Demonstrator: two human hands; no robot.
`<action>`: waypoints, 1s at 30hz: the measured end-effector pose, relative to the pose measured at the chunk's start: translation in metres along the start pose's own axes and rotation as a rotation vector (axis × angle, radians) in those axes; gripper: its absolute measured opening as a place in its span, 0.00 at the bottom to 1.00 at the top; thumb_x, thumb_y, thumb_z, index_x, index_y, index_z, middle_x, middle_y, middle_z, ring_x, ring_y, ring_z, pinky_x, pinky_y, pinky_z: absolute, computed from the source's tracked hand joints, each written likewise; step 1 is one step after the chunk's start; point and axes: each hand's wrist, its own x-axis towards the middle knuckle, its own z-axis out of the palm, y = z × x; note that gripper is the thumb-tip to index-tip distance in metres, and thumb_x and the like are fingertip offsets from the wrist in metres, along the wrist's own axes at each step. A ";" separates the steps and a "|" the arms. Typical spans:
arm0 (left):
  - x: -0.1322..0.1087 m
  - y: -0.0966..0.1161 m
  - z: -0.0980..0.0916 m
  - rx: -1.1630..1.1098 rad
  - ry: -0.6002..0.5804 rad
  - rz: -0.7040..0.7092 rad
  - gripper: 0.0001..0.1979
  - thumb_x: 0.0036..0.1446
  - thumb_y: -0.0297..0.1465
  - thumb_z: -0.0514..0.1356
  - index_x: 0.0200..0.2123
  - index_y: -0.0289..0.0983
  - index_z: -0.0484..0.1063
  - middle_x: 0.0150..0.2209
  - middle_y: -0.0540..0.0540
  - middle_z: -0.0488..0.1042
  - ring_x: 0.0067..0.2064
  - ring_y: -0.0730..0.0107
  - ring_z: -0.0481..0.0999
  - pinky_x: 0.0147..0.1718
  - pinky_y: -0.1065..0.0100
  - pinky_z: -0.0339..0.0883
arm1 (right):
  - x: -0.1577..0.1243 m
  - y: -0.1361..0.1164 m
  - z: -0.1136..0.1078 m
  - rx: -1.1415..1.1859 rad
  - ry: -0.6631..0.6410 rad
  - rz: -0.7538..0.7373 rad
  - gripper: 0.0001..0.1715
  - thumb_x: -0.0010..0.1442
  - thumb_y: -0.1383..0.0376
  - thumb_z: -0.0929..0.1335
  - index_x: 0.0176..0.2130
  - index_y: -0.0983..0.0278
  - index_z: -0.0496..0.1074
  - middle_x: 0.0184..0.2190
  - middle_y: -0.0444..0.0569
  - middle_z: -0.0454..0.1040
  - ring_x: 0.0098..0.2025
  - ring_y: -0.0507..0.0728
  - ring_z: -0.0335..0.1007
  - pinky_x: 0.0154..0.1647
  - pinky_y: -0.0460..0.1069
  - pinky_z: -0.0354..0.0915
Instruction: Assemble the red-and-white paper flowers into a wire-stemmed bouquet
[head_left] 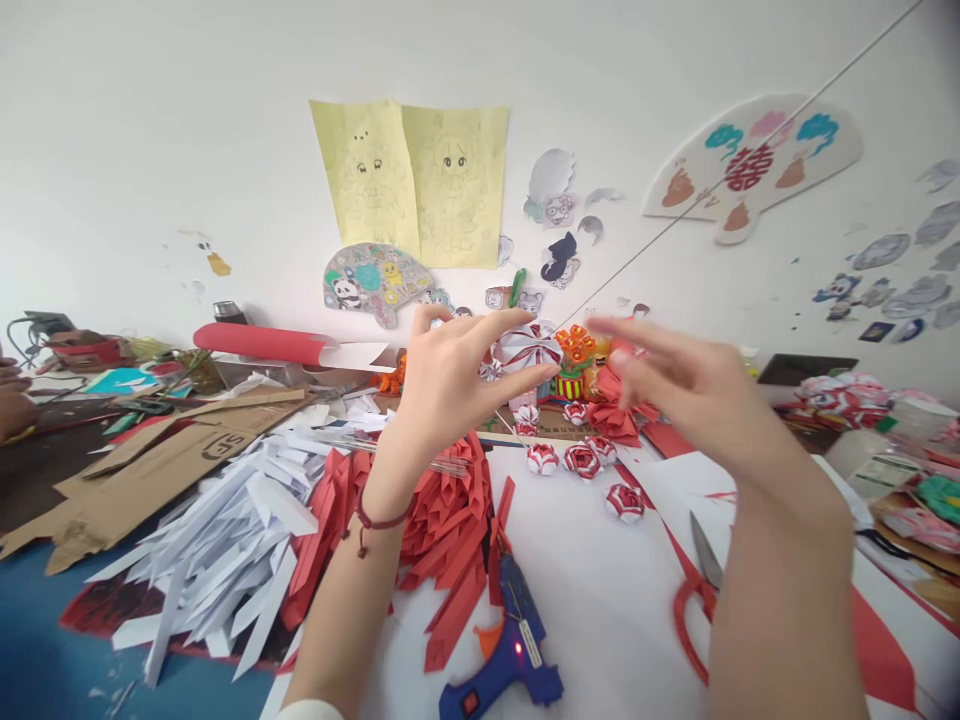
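My left hand is raised over the table with thumb and index finger apart in a C shape. Through that gap shows a white paper ball with thin red lines; it appears to stand behind the fingers. Facing it, my right hand is slightly blurred, its index finger stretched out and its thumb apart, holding nothing visible. Beneath the hands lie several small red-and-white paper flowers. A blue glue gun with a lit red light rests nearer me. Red-handled scissors lie partly behind my right forearm.
White paper strips and folded red strips are heaped on the left. Beyond them are flattened cardboard and a red paper roll. A thin line crosses the view diagonally. At far left, another person's hand shows.
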 end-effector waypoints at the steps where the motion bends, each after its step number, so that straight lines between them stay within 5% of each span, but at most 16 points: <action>1: 0.000 0.000 0.000 -0.002 0.003 -0.001 0.24 0.57 0.53 0.63 0.49 0.44 0.76 0.36 0.51 0.82 0.34 0.68 0.78 0.52 0.59 0.56 | -0.002 -0.001 -0.003 -0.127 -0.136 0.036 0.21 0.64 0.51 0.68 0.51 0.56 0.78 0.24 0.45 0.73 0.23 0.52 0.64 0.24 0.47 0.61; 3: 0.000 0.000 -0.001 -0.003 0.007 0.000 0.25 0.56 0.54 0.63 0.49 0.44 0.76 0.37 0.51 0.82 0.34 0.68 0.78 0.53 0.59 0.56 | -0.006 0.002 -0.010 -0.124 -0.464 -0.031 0.16 0.65 0.53 0.67 0.43 0.57 0.81 0.23 0.45 0.74 0.23 0.51 0.66 0.22 0.46 0.60; 5: 0.000 0.001 -0.001 0.000 0.010 0.002 0.24 0.57 0.53 0.63 0.49 0.44 0.76 0.38 0.50 0.82 0.35 0.68 0.78 0.52 0.59 0.56 | -0.007 0.007 -0.015 0.174 -0.587 -0.211 0.14 0.67 0.57 0.66 0.44 0.55 0.81 0.32 0.45 0.79 0.22 0.50 0.67 0.24 0.47 0.64; 8: 0.000 0.000 -0.002 0.002 0.008 0.006 0.24 0.57 0.53 0.63 0.49 0.44 0.76 0.39 0.50 0.83 0.36 0.67 0.79 0.51 0.60 0.57 | -0.003 0.013 -0.013 0.618 -0.257 -0.366 0.19 0.69 0.56 0.62 0.55 0.46 0.74 0.55 0.44 0.75 0.18 0.47 0.64 0.20 0.49 0.60; 10: 0.000 0.000 -0.002 -0.001 0.007 0.012 0.24 0.57 0.53 0.63 0.49 0.43 0.76 0.38 0.50 0.83 0.36 0.67 0.79 0.51 0.60 0.57 | 0.001 0.014 -0.010 0.560 -0.025 -0.255 0.23 0.68 0.55 0.64 0.60 0.42 0.69 0.64 0.42 0.66 0.23 0.48 0.67 0.23 0.50 0.62; 12: 0.000 0.000 -0.002 -0.004 0.004 0.015 0.25 0.57 0.54 0.63 0.49 0.43 0.75 0.38 0.50 0.82 0.35 0.68 0.79 0.51 0.60 0.57 | 0.001 0.013 -0.011 0.206 -0.028 -0.051 0.26 0.65 0.54 0.67 0.62 0.45 0.68 0.53 0.45 0.75 0.27 0.51 0.69 0.26 0.49 0.64; 14: 0.000 0.001 -0.002 -0.002 -0.001 0.010 0.25 0.57 0.54 0.62 0.49 0.44 0.75 0.36 0.51 0.82 0.35 0.68 0.79 0.51 0.60 0.57 | -0.002 0.013 -0.017 -0.074 -0.304 0.034 0.22 0.64 0.53 0.68 0.56 0.51 0.74 0.36 0.46 0.79 0.29 0.54 0.71 0.28 0.48 0.66; 16: 0.000 0.001 -0.002 0.005 -0.003 0.007 0.26 0.56 0.55 0.62 0.49 0.44 0.75 0.36 0.51 0.82 0.34 0.68 0.79 0.51 0.60 0.57 | -0.006 0.013 -0.021 0.021 -0.598 -0.119 0.19 0.66 0.53 0.67 0.52 0.54 0.78 0.34 0.47 0.79 0.28 0.54 0.72 0.29 0.49 0.68; 17: 0.000 0.001 -0.001 0.008 -0.002 0.010 0.25 0.57 0.54 0.62 0.49 0.43 0.75 0.36 0.50 0.82 0.35 0.68 0.79 0.51 0.60 0.57 | -0.007 0.012 -0.022 0.180 -0.626 -0.231 0.19 0.67 0.53 0.65 0.53 0.52 0.77 0.38 0.48 0.80 0.27 0.53 0.72 0.30 0.50 0.70; 18: 0.000 0.001 -0.001 0.011 0.000 0.017 0.25 0.57 0.54 0.62 0.49 0.43 0.76 0.37 0.50 0.82 0.35 0.68 0.79 0.51 0.60 0.57 | -0.007 0.011 -0.021 0.325 -0.549 -0.309 0.20 0.68 0.53 0.64 0.56 0.50 0.74 0.43 0.48 0.79 0.26 0.52 0.72 0.30 0.51 0.70; 20: 0.000 0.001 0.000 0.012 0.009 0.033 0.25 0.58 0.54 0.62 0.49 0.42 0.76 0.37 0.49 0.82 0.35 0.68 0.79 0.51 0.60 0.57 | -0.007 0.007 -0.016 0.364 -0.176 -0.286 0.25 0.69 0.53 0.62 0.63 0.45 0.65 0.49 0.48 0.77 0.26 0.52 0.71 0.28 0.51 0.69; 22: 0.000 0.001 0.000 0.009 0.013 0.039 0.26 0.57 0.54 0.62 0.49 0.42 0.76 0.37 0.50 0.82 0.35 0.68 0.79 0.50 0.61 0.57 | -0.008 0.002 -0.012 0.007 0.056 -0.092 0.27 0.67 0.52 0.65 0.63 0.48 0.67 0.45 0.49 0.78 0.27 0.53 0.71 0.27 0.50 0.68; 24: 0.000 0.001 0.001 0.000 0.019 0.034 0.26 0.56 0.55 0.62 0.49 0.43 0.76 0.37 0.50 0.82 0.35 0.68 0.79 0.50 0.61 0.57 | -0.010 -0.004 -0.012 -0.292 -0.171 -0.001 0.23 0.65 0.51 0.67 0.57 0.53 0.75 0.36 0.48 0.79 0.27 0.53 0.71 0.25 0.48 0.67; 27: 0.000 0.000 0.001 -0.019 0.024 0.033 0.26 0.56 0.54 0.63 0.48 0.43 0.76 0.37 0.50 0.83 0.35 0.68 0.79 0.51 0.61 0.56 | -0.016 -0.009 -0.020 -0.113 -0.741 -0.163 0.15 0.66 0.55 0.67 0.49 0.53 0.80 0.32 0.45 0.79 0.27 0.51 0.72 0.28 0.45 0.68; 28: 0.000 0.000 0.001 -0.021 0.026 0.034 0.25 0.56 0.53 0.63 0.48 0.43 0.76 0.37 0.50 0.83 0.35 0.68 0.79 0.51 0.60 0.56 | -0.017 -0.010 -0.022 0.045 -0.762 -0.246 0.15 0.67 0.56 0.67 0.50 0.53 0.79 0.31 0.45 0.78 0.27 0.50 0.72 0.29 0.45 0.68; 30: 0.000 0.000 0.001 -0.020 0.029 0.036 0.24 0.57 0.53 0.63 0.48 0.43 0.76 0.37 0.50 0.83 0.35 0.68 0.80 0.51 0.60 0.56 | -0.016 -0.010 -0.022 0.306 -0.487 -0.326 0.19 0.69 0.57 0.64 0.56 0.52 0.75 0.35 0.46 0.79 0.26 0.51 0.70 0.27 0.47 0.67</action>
